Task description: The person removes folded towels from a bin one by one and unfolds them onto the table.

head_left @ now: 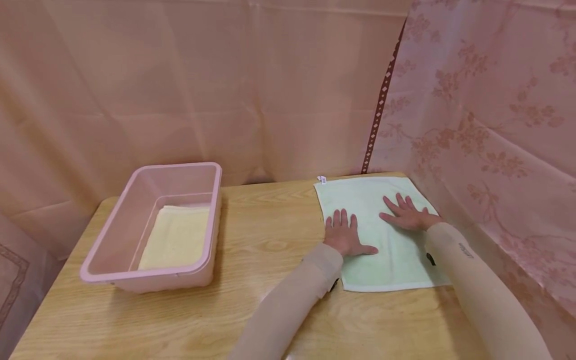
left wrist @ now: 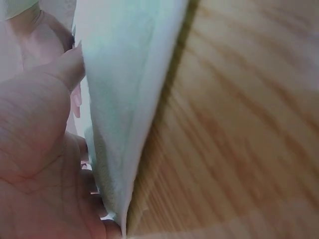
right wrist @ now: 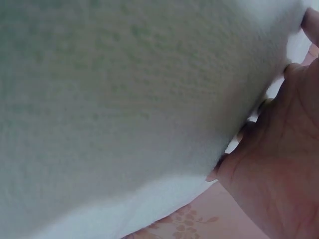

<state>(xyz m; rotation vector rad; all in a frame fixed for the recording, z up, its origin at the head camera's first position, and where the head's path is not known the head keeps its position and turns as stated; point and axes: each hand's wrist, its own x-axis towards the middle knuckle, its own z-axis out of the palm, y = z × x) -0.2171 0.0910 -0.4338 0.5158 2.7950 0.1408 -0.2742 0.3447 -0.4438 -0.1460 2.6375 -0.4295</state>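
A pale green towel (head_left: 387, 267) with a white border lies spread flat on the table's right side, a small white tag at its far left corner. On its left part rests my left hand (head_left: 344, 236), fingers straight and spread, thumb pointing right. My right hand (head_left: 408, 215) lies on the right part, its fingers spread toward the far left. In the left wrist view, the fingertips of the left hand (left wrist: 40, 139) touch the towel (left wrist: 119, 89) near its edge. The right wrist view shows the right hand (right wrist: 279, 159) with fingertips on the towel (right wrist: 124, 109).
At the left of the wooden table (head_left: 265, 235) stands a pink plastic basin (head_left: 209, 265). A folded pale yellow towel (head_left: 177, 237) lies inside it. Pinkish curtains (head_left: 292, 90) hang behind the table, and a flowered one (head_left: 504, 140) runs along the right side.
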